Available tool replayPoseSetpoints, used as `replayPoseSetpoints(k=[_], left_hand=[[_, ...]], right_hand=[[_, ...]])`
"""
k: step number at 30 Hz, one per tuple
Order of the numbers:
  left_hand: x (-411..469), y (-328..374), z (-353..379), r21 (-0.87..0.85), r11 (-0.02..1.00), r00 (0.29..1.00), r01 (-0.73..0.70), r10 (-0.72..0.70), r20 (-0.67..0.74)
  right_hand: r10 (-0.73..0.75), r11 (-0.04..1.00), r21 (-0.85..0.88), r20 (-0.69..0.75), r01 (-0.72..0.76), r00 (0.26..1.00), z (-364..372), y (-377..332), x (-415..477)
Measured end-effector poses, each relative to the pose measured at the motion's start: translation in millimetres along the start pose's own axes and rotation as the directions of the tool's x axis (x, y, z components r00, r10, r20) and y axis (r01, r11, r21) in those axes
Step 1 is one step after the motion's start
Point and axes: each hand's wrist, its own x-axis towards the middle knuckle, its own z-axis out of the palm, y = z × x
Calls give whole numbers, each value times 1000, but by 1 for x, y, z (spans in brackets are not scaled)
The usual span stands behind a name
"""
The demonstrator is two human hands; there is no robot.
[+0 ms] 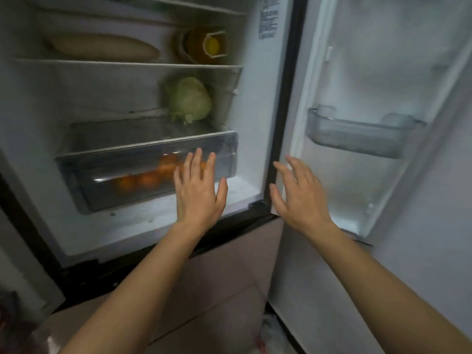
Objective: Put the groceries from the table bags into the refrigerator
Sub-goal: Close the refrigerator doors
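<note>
The refrigerator stands open in front of me. Its clear crisper drawer [122, 172] at the bottom holds several oranges [143, 178]. My left hand [198, 190] is spread flat with straight fingers at the drawer's right front; whether it touches the drawer I cannot tell. My right hand [297, 194] hovers with straight fingers by the dark door seal [283, 103], holding nothing. A green cabbage [190, 99] sits on the shelf above the drawer. Higher up lie a long pale loaf-like item [102, 47] and a bottle of yellow liquid [204, 46] on its side.
The open door [383, 72] swings out to the right, with one clear door bin [357, 134] holding nothing visible. A pinkish lower drawer front [229, 272] lies below the fridge compartment. White plastic [270, 330] shows at the bottom by the floor.
</note>
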Motion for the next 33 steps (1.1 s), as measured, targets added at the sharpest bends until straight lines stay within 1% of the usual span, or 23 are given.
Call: replayPoseSetpoints(k=[3,6,8,10,12,14,17,18,20,22,24,25,26,27,30,32,33], left_hand=[[-7,66,18,-138,988,996,-67,74,46],[-12,134,20,-259,959,990,-119,133,38],[-10,170,16,-290,942,985,-167,173,-4],[-2,199,11,-285,928,971,-239,228,-74],[8,223,7,-263,914,950,-310,283,-134],[16,243,4,-230,909,936,-347,318,-154],[20,262,10,-180,932,943,-313,284,-172],[20,263,11,-171,940,947,-297,267,-179],[19,266,16,-136,951,950,-277,250,-186],[20,268,18,-92,960,951,-265,245,-187],[21,268,15,-77,964,956,-254,238,-171],[21,270,14,-70,966,958,-250,236,-165],[20,272,14,-68,967,959,-247,234,-162],[20,272,13,-69,968,960,-239,226,-164],[17,264,9,-109,978,964,-176,149,-221],[14,252,3,-189,971,960,-144,91,-263],[12,245,0,-242,961,958,-133,61,-282]], right_hand=[[27,994,-101,-46,-32,999,-50,46,-41],[106,971,-205,-85,-122,991,-102,93,-73],[195,952,-215,-125,-218,973,-129,117,-84],[305,928,-176,-148,-328,941,-151,134,-90],[405,898,-117,-154,-424,901,-163,149,-91],[505,859,-21,-130,-511,853,-166,165,-86],[619,780,183,-84,-599,781,-160,185,-71],[664,727,280,-55,-627,745,-155,190,-63],[742,582,445,53,-681,669,-145,203,-46],[749,462,527,199,-713,632,-127,215,-28],[699,348,619,330,-704,635,-107,215,-20],[678,304,656,360,-691,640,-98,214,-20],[681,277,682,359,-677,639,-91,214,-23],[691,270,697,340,-664,638,-87,214,-25],[694,300,710,295,-637,657,-88,212,-35],[692,379,673,250,-635,677,-94,200,-44],[687,420,676,199,-606,699,-95,193,-50]])
